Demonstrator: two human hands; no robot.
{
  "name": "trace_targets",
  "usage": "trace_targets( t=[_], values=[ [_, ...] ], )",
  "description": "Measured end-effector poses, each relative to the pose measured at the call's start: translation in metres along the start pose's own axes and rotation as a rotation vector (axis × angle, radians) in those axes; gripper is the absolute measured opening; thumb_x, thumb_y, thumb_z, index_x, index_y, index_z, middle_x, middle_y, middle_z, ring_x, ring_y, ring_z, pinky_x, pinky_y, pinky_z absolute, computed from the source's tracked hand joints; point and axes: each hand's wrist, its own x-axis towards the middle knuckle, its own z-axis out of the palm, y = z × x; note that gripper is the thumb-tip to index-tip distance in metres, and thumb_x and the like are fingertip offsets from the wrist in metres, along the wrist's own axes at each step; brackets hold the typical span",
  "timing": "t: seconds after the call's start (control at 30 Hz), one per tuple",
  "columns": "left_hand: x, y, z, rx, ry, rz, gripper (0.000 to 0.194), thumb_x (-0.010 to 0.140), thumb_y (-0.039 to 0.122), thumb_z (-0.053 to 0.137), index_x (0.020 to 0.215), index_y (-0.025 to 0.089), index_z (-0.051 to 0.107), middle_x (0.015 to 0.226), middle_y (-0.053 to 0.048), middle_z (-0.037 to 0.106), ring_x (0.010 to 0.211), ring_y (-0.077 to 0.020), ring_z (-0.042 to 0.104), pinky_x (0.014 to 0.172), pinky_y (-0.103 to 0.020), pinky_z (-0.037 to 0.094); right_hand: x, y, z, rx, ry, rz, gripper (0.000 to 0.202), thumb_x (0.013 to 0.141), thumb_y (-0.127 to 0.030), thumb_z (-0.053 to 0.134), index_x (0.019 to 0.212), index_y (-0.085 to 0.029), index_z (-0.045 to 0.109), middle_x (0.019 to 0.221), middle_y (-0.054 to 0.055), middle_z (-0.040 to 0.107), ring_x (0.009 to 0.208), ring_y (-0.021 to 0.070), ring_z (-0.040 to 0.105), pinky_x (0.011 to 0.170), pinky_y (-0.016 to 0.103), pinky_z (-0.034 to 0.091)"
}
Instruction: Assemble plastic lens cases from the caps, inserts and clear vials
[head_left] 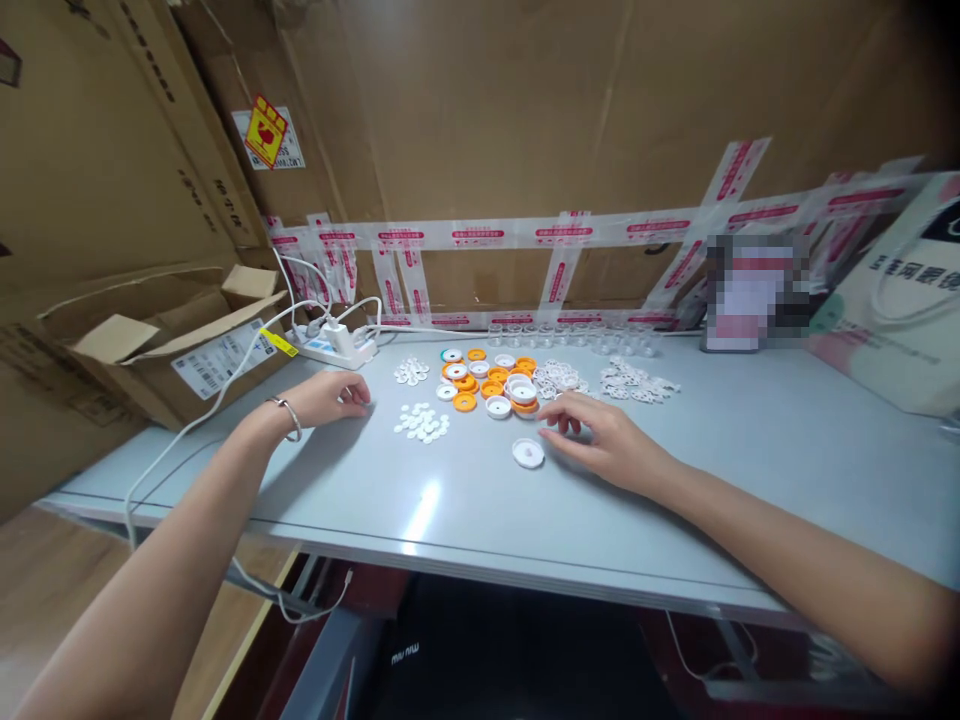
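Observation:
My left hand (339, 397) rests over the table left of the small white discs (422, 423), its fingers curled together; whether anything is between them is hidden. My right hand (589, 432) has its fingers apart and holds nothing, just right of the pile of orange rings (465, 402) and white round caps (498, 407). A single white round piece (529, 453) lies in front of the pile, close to the right thumb. Behind that hand are white openwork pieces (559, 378), with more small white parts (637, 382) farther right.
Clear small cups (570, 336) line the table's back. A power strip (337, 345) with white cables and an open cardboard box (202, 350) stand left. A partly blurred phone (739, 300) and a paper bag (900, 310) are at right. Large cardboard (487, 120) stands behind.

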Motion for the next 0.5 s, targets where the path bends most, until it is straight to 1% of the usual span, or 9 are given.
trace_targets(
  t=[0.1, 0.2, 0.37, 0.5],
  values=[
    [0.002, 0.000, 0.007, -0.020, 0.015, -0.017, 0.033, 0.063, 0.048, 0.060, 0.078, 0.018, 0.061, 0.078, -0.004, 0.067, 0.074, -0.0184, 0.061, 0.068, -0.026, 0.046, -0.001, -0.001, 0.001, 0.051, -0.031, 0.033, 0.014, 0.082, -0.027, 0.050, 0.087, -0.019, 0.060, 0.081, 0.004, 0.060, 0.069, 0.0143, 0.054, 0.063, 0.027, 0.044],
    [0.007, -0.003, 0.013, -0.044, 0.032, -0.020, 0.033, 0.063, 0.048, 0.059, 0.077, 0.017, 0.061, 0.078, -0.005, 0.068, 0.073, -0.0182, 0.062, 0.069, -0.027, 0.047, -0.003, -0.003, 0.000, 0.098, -0.063, 0.055, 0.013, 0.080, -0.026, 0.051, 0.086, -0.019, 0.060, 0.079, 0.003, 0.061, 0.067, 0.0138, 0.054, 0.062, 0.027, 0.044],
    [0.014, -0.006, 0.022, -0.075, 0.069, 0.002, 0.028, 0.064, 0.041, 0.056, 0.075, 0.016, 0.061, 0.074, -0.005, 0.069, 0.072, -0.0174, 0.063, 0.069, -0.025, 0.049, -0.005, -0.004, 0.005, 0.166, -0.120, 0.105, 0.014, 0.079, -0.024, 0.048, 0.088, -0.018, 0.058, 0.078, 0.003, 0.060, 0.068, 0.0143, 0.053, 0.063, 0.027, 0.044],
    [0.012, -0.002, 0.025, -0.037, 0.126, 0.012, 0.022, 0.066, 0.035, 0.055, 0.071, 0.016, 0.063, 0.072, -0.005, 0.069, 0.069, -0.0187, 0.063, 0.067, -0.026, 0.048, -0.007, -0.005, 0.012, 0.203, -0.131, 0.135, 0.016, 0.078, -0.024, 0.048, 0.090, -0.017, 0.056, 0.076, 0.002, 0.057, 0.067, 0.0137, 0.051, 0.063, 0.027, 0.043]
  ],
)
